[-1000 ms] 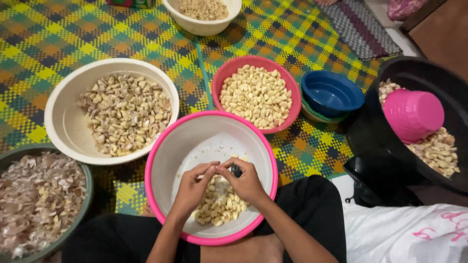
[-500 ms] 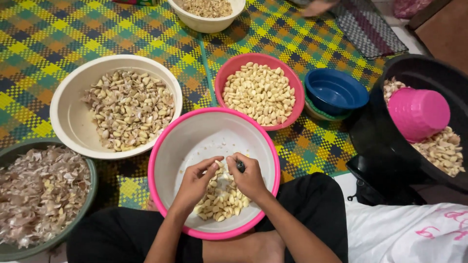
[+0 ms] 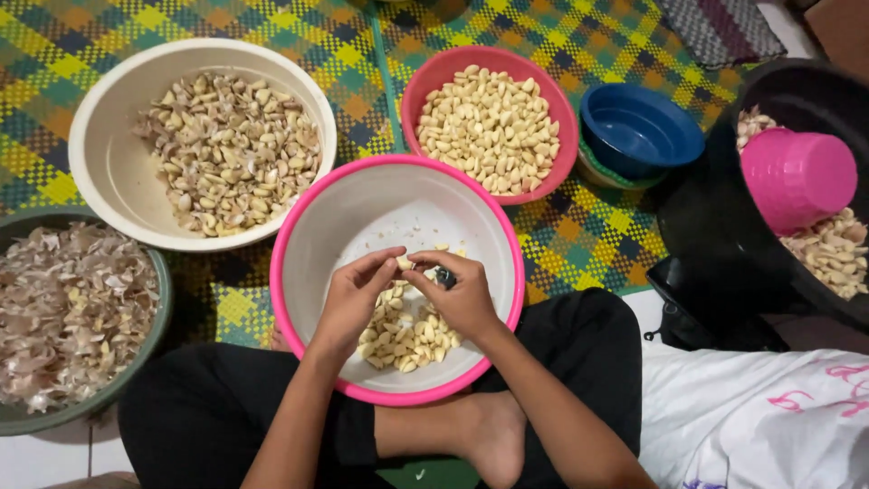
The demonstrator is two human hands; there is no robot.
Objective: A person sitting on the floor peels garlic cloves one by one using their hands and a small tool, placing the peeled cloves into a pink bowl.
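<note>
Since a second ago the two hands have stayed over the pink-rimmed basin, fingertips pinched together on one clove; the view has dropped slightly, so the far cream bowl at the top edge is gone. Little has moved in the work itself: the same clove is still being handled.

Going left to right, a dark green bowl (image 3: 154, 272) of papery garlic skins sits at the near left. Just beyond it, a cream bowl (image 3: 109, 172) holds cloves with skins still on.

In the middle, the pink-rimmed basin (image 3: 308, 235) rests on the person's lap, with a small heap of pale cloves near its near side. The left hand (image 3: 355, 294) is curled, thumb and fingers narrowed onto a garlic clove (image 3: 405, 262) held above the heap. The right hand (image 3: 462, 294) meets it from the other side, pinching the same clove and also gripping a small dark tool (image 3: 445, 277), probably a knife. The clove looks pale and smooth, partly hidden by fingertips.

Farther right, a red bowl (image 3: 561, 163) is full of peeled, creamy cloves. Beside it stands an empty blue bowl (image 3: 643, 127). At the far right, a black tub (image 3: 715, 226) holds more garlic and an upturned pink cup (image 3: 797, 177). All stand on a chequered mat (image 3: 54, 54).
</note>
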